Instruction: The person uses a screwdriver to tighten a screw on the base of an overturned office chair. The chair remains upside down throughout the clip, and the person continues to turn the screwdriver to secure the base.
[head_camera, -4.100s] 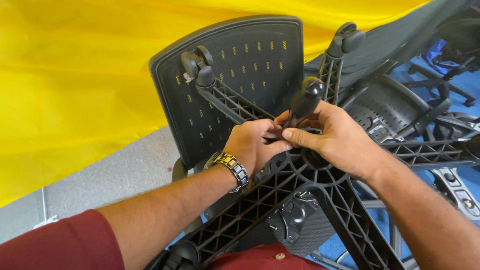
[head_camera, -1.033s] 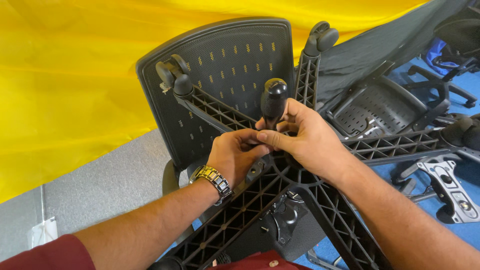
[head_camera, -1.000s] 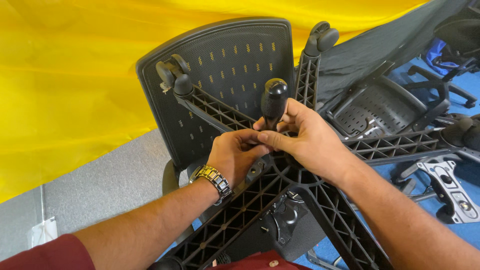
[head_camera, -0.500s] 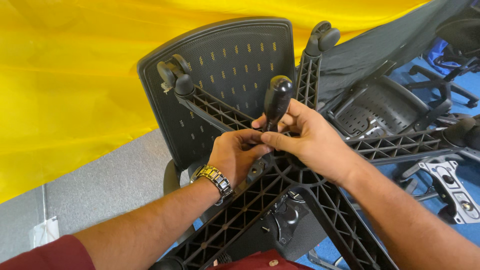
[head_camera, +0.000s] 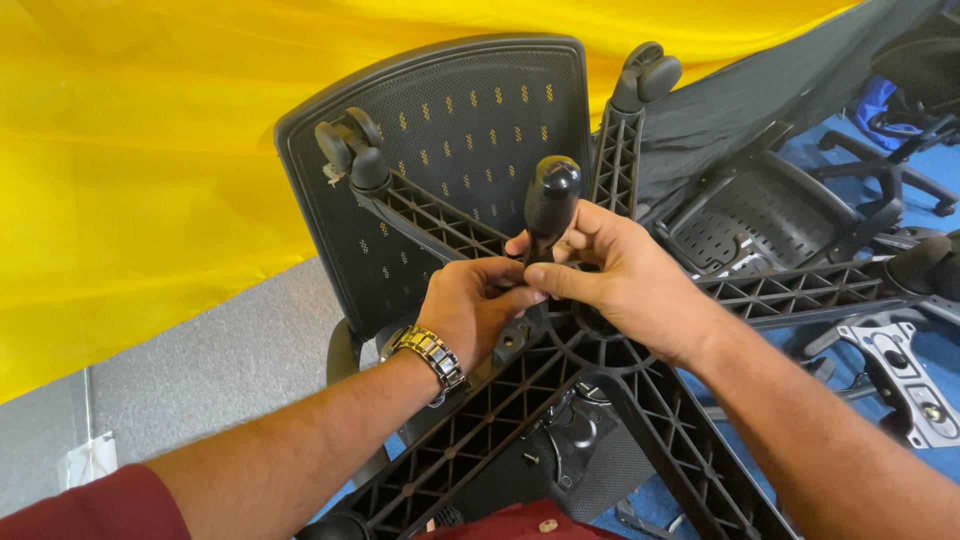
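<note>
An upturned black office chair lies before me, its five-armed plastic star base (head_camera: 480, 420) facing up. A black screwdriver handle (head_camera: 551, 200) stands upright over the hub of the base. My right hand (head_camera: 610, 285) grips the lower part of that handle. My left hand (head_camera: 470, 305), with a metal wristwatch, pinches around the tool's shaft right beside the right thumb; the shaft and tip are hidden by my fingers. Castor wheels (head_camera: 345, 150) sit on the arm ends.
The mesh chair back (head_camera: 450, 110) stands behind the base. A yellow cloth (head_camera: 140, 180) covers the left. More black chair parts (head_camera: 760, 215) and a metal seat plate (head_camera: 900, 380) lie on blue floor at right. Grey floor (head_camera: 220, 360) at lower left.
Over four seconds the view shifted and the base swung slightly left. In the last second the screwdriver handle tilted a little to the right; both hands stay at the hub.
</note>
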